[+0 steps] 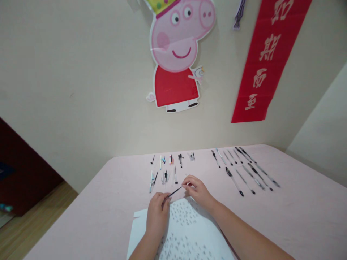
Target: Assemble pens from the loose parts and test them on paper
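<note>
My left hand [157, 213] is closed in a pinch on the near end of a thin black pen refill [175, 191]. My right hand [199, 191] is pinched at the refill's far end, on a small pale part that I cannot make out. Both hands hover over a white sheet of paper [189, 234] covered in handwriting, which lies at the near edge of the pink table [108, 202].
Small pen parts [168, 169] lie in rows beyond my hands. Several whole pens [245, 169] lie in rows at the right. A cartoon pig picture [177, 54] and a red banner [267, 57] hang on the wall behind.
</note>
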`<state>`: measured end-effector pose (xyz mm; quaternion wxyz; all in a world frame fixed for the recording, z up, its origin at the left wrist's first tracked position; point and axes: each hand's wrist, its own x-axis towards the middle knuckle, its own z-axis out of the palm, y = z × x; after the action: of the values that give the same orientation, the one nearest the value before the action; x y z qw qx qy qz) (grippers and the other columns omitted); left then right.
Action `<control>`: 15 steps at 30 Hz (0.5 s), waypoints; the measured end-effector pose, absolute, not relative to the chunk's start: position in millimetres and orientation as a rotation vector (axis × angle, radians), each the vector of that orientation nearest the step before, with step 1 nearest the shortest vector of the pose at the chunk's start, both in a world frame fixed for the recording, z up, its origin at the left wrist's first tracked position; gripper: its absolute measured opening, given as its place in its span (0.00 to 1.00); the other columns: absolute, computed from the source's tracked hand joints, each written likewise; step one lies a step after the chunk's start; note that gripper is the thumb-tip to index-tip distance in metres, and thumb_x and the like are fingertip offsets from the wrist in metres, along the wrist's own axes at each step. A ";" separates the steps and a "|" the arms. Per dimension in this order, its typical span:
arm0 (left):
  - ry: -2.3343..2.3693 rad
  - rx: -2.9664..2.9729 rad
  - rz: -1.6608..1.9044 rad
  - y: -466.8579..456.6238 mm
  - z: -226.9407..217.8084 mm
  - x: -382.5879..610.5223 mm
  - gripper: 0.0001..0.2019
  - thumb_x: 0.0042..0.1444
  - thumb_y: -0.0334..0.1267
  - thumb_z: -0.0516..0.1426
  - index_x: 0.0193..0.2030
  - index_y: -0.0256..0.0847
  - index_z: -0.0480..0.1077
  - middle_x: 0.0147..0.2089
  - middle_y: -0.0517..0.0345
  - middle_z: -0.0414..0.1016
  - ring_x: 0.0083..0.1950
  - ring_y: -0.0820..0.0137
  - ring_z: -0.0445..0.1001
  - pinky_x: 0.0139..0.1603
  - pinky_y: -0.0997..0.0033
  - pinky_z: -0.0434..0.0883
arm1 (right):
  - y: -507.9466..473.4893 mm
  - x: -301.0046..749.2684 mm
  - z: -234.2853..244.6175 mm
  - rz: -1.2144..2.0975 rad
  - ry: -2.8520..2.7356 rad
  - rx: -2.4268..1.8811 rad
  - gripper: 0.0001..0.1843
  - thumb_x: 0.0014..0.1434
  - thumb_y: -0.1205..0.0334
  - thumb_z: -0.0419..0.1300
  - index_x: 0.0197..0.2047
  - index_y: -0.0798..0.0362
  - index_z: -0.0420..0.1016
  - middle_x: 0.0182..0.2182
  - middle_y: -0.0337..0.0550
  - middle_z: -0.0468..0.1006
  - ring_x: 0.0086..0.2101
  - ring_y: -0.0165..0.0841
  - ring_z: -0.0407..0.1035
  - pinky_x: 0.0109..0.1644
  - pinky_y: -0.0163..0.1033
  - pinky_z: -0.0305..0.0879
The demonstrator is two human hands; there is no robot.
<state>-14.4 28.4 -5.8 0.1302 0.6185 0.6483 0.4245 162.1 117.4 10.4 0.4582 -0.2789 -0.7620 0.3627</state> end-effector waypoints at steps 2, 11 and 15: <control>1.878 1.796 1.232 28.4 -5.0 -14.2 0.11 0.55 0.33 0.51 0.38 0.39 0.74 0.35 0.52 0.74 0.39 0.62 0.72 0.42 0.60 0.68 | 116.2 161.4 10.8 0.903 -1.880 -0.692 0.05 0.55 0.68 0.56 0.30 0.53 0.73 0.29 0.42 0.71 0.33 0.32 0.67 0.36 0.36 0.63; 1.857 1.778 1.222 28.4 -3.4 -14.0 0.11 0.54 0.34 0.51 0.39 0.39 0.74 0.35 0.52 0.73 0.39 0.61 0.72 0.42 0.60 0.68 | 108.9 155.2 8.6 1.017 -1.856 -0.758 0.04 0.54 0.67 0.58 0.34 0.52 0.73 0.33 0.42 0.72 0.31 0.30 0.67 0.36 0.37 0.66; 1.864 1.763 1.209 28.4 -3.7 -13.7 0.11 0.55 0.34 0.51 0.39 0.39 0.74 0.35 0.52 0.73 0.40 0.61 0.72 0.43 0.60 0.68 | 111.5 158.8 9.1 1.000 -1.831 -0.781 0.06 0.56 0.59 0.58 0.35 0.52 0.73 0.34 0.42 0.72 0.32 0.31 0.67 0.36 0.38 0.67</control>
<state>-13.7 28.4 -3.7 0.1518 0.6143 0.6496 0.4214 158.8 111.5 9.1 0.4410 -0.3147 -0.7376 0.4029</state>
